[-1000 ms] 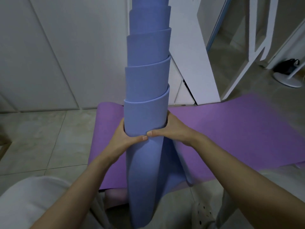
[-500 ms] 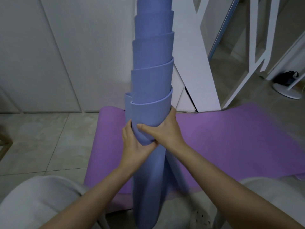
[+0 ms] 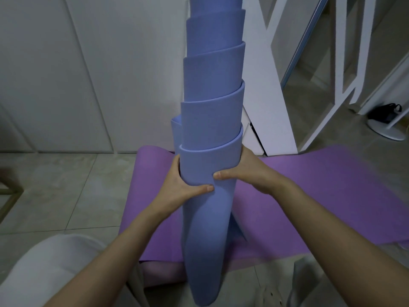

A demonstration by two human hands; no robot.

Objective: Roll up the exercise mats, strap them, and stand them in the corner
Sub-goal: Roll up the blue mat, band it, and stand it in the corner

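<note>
A blue exercise mat [image 3: 211, 120] stands upright in front of me, rolled unevenly so its layers telescope upward like a spiral and run out of the top of the view. My left hand [image 3: 183, 187] grips the roll from the left with the thumb across the front. My right hand [image 3: 245, 171] grips it from the right, thumb pressed on the outer layer's lower edge. A purple mat [image 3: 309, 196] lies flat on the floor behind and under the roll. No strap is visible.
White cabinet doors [image 3: 88, 74] fill the back left. A white slanted shelf frame [image 3: 272, 85] stands behind the roll. A white round stand base [image 3: 386, 129] with a black bag sits far right. Pale tiled floor [image 3: 55, 185] lies at left. My knees are at the bottom.
Both hands have re-gripped the blue roll: the left hand shifted around its left side and the right thumb moved across the front. The roll sits slightly further right and closer.
</note>
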